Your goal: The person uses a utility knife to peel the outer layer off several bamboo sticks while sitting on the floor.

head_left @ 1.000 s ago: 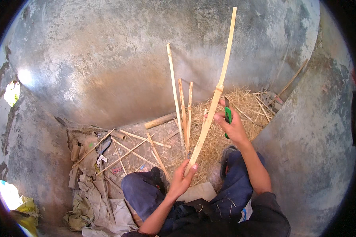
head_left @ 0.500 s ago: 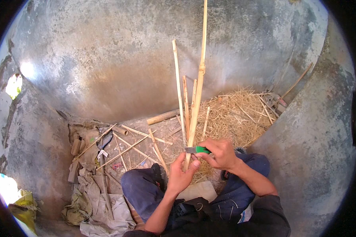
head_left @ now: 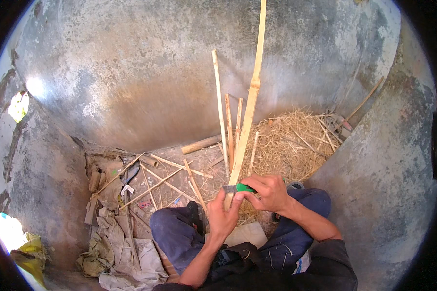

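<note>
A long pale bamboo strip (head_left: 248, 116) rises from between my hands and leans away toward the far wall, a node partway up it. Near its lower end my left hand (head_left: 222, 218) grips it, thumb on the right side. My right hand (head_left: 269, 192) is closed round the green handle of a knife (head_left: 246, 187). The short grey blade lies across the strip, just above the left thumb. Both hands are close together in front of my crossed legs.
Several bamboo sticks (head_left: 219, 106) stand against the grey wall (head_left: 145, 63). Straw shavings (head_left: 291, 140) heap at the right. Thin strips (head_left: 167, 182) and a thick bamboo piece (head_left: 201, 144) lie on the floor. Crumpled sacking (head_left: 131, 262) is at the lower left.
The bamboo strip has turned, showing a broader, paler face, and its upper end has swung to the right. The blade has shifted slightly down and left along it.
</note>
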A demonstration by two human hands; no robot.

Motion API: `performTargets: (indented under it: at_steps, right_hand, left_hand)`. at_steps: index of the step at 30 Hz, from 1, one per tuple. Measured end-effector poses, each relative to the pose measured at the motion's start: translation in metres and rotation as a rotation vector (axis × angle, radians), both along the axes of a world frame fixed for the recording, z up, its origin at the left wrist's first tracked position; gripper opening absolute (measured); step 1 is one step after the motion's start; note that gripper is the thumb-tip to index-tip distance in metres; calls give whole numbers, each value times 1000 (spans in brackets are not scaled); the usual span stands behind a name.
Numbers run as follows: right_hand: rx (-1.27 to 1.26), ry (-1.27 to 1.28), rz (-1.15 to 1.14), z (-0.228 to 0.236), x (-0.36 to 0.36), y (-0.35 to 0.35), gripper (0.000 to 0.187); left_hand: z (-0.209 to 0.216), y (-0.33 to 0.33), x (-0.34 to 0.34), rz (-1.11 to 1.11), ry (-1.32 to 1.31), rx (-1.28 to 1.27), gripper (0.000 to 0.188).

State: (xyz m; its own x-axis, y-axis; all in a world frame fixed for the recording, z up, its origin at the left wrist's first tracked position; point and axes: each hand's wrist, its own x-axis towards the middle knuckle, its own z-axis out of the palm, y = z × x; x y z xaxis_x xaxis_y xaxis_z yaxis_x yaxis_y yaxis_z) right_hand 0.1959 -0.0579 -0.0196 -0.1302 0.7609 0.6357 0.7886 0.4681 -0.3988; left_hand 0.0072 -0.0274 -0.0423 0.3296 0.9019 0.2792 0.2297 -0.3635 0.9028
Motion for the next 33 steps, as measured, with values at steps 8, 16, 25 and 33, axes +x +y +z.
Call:
performTargets:
  at_steps: [8,16,25,33]
  right_hand:
    - [-19,35,10,-6,1,5,23]
    - [27,1,-127,-11,12,5,26]
    - [-60,272,-492,6,90,14,27]
    - [-81,308,-266,-3,49,3,23]
  left_hand:
    - [-6,-4,-7,-3,40,-82,36]
    - [-6,-8,-8,-26,91,-97,37]
    - [-22,-51,-37,-238,122,-242,42]
    - [-2,-27,-30,-249,-70,-405,48]
